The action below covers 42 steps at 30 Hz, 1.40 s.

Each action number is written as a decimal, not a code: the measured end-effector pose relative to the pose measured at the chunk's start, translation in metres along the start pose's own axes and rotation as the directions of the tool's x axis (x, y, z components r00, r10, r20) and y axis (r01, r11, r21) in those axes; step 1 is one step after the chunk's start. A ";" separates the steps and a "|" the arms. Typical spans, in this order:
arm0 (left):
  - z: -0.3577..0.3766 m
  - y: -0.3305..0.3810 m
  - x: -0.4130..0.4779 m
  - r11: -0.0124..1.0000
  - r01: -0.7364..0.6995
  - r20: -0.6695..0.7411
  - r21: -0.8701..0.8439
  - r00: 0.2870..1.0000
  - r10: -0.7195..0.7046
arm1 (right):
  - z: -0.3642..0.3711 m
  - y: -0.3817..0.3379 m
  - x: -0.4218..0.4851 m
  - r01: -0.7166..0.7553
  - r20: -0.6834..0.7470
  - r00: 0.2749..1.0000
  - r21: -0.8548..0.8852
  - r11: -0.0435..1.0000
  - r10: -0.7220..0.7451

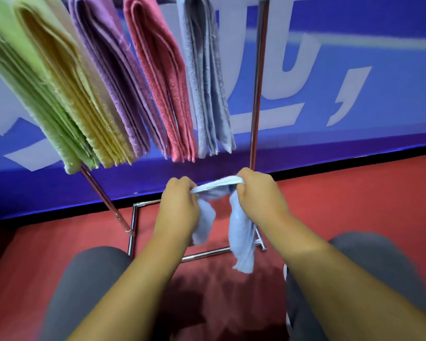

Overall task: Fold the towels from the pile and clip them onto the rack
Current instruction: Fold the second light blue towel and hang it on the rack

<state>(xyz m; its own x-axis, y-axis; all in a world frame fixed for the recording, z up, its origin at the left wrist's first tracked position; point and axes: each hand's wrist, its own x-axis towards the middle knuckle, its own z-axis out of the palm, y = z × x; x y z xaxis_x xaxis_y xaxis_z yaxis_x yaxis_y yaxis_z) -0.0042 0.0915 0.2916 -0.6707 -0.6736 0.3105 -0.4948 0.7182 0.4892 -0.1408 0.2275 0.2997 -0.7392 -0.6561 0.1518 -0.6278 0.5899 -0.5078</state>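
Well, down at the near edge sat the two grey-trousered knees (89, 279), with bare forearms reaching out between them; the left hand (180, 205) and the right hand (261, 195) were up at mid-frame, fingers curled tight, each gripping one end of the pale blue towel (241, 232); the cloth ran taut as a narrow band between the fists, bunched rather than flat, and its two loose ends dangled below, the right one longer; it hung in the air over the red floor (354, 205), just in front of the rack (257, 82); beyond the hands the rack's chrome foot stood on the floor, and its upright rose past the right hand; higher up, five folded towels hung side by side: a green towel (22, 82), a yellow towel (67, 89), a purple towel (113, 77), a pink towel (158, 77) and a grey-blue towel (204, 82) nearest the upright; so the job looked well along, with five up and the one in hand neither folded neatly nor clipped; the clips were cut off by the top of the frame, and no pile was in view, so how many remained could not be told; at the back ran a blue banner (354, 94) with big white lettering, cropped and smeared; only a comma-like stroke stood out, nothing readable.
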 end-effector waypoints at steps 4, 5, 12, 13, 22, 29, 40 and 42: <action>-0.023 0.016 -0.001 0.999 -0.045 -0.066 -0.004 0.997 0.045 | -0.014 -0.009 -0.004 0.025 0.005 1.000 -0.041 0.999 -0.025; -0.026 0.021 -0.001 0.999 -0.026 -0.054 -0.025 0.998 0.024 | -0.020 -0.012 -0.005 0.029 -0.017 0.999 -0.025 0.999 -0.029; -0.047 0.056 0.007 0.968 0.017 -0.102 -0.250 0.994 -0.043 | -0.072 -0.022 -0.001 0.051 -0.133 0.990 0.072 0.996 -0.041; -0.049 0.061 0.010 0.972 0.000 -0.085 -0.235 0.996 -0.021 | -0.081 -0.024 0.002 0.050 -0.151 0.988 0.076 0.996 -0.038; -0.067 0.113 0.050 0.949 -0.311 0.126 -0.049 0.941 0.314 | -0.162 -0.044 0.032 0.107 -0.261 0.960 -0.005 0.994 -0.104; -0.093 0.169 0.092 0.967 -0.251 -0.098 -0.052 0.964 0.245 | -0.227 -0.058 0.052 0.170 -0.350 0.920 -0.057 0.984 -0.179; -0.123 0.233 0.140 0.968 -0.233 -0.098 -0.092 0.970 0.224 | -0.285 -0.078 0.084 0.252 -0.371 0.860 -0.290 0.923 -0.351; -0.136 0.239 0.151 0.975 -0.215 -0.134 -0.053 0.969 0.206 | -0.292 -0.080 0.091 0.256 -0.371 0.851 -0.324 0.911 -0.371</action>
<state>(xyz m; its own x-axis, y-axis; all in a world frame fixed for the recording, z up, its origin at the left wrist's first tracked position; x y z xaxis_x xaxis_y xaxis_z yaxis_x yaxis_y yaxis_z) -0.1484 0.1376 0.5659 -0.6782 -0.5284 0.5107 -0.3095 0.8357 0.4537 -0.2289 0.2578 0.6017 -0.4866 -0.6028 0.6323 -0.8398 0.5221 -0.1486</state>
